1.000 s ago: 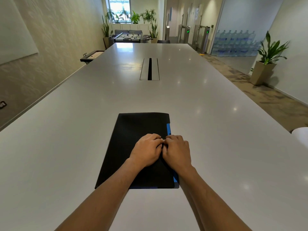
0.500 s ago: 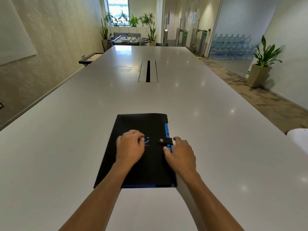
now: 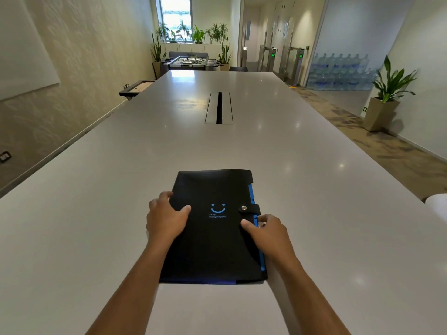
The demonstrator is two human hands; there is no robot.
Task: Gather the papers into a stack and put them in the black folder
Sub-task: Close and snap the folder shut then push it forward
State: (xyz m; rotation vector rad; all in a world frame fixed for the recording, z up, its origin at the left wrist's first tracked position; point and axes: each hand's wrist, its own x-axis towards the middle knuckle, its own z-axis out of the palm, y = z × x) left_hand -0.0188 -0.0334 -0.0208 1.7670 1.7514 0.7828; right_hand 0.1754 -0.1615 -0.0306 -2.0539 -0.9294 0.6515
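The black folder (image 3: 212, 238) lies flat and closed on the white table (image 3: 96, 213), its snap strap (image 3: 249, 209) fastened over the right side. A blue smile mark is printed on its cover and blue dividers show along its right edge. My left hand (image 3: 167, 218) grips the folder's left edge, thumb on the cover. My right hand (image 3: 268, 232) holds the right edge just below the strap, thumb on top. No loose papers are visible.
A long cable slot (image 3: 219, 107) runs down the table's middle, far ahead. A white rounded object (image 3: 437, 204) sits at the table's right edge. A potted plant (image 3: 384, 100) stands on the floor at right, and a foosball table (image 3: 191, 62) beyond the far end.
My hands were together over the strap near the folder's middle. They have spread apart to its left and right edges, uncovering the fastened strap and the blue mark.
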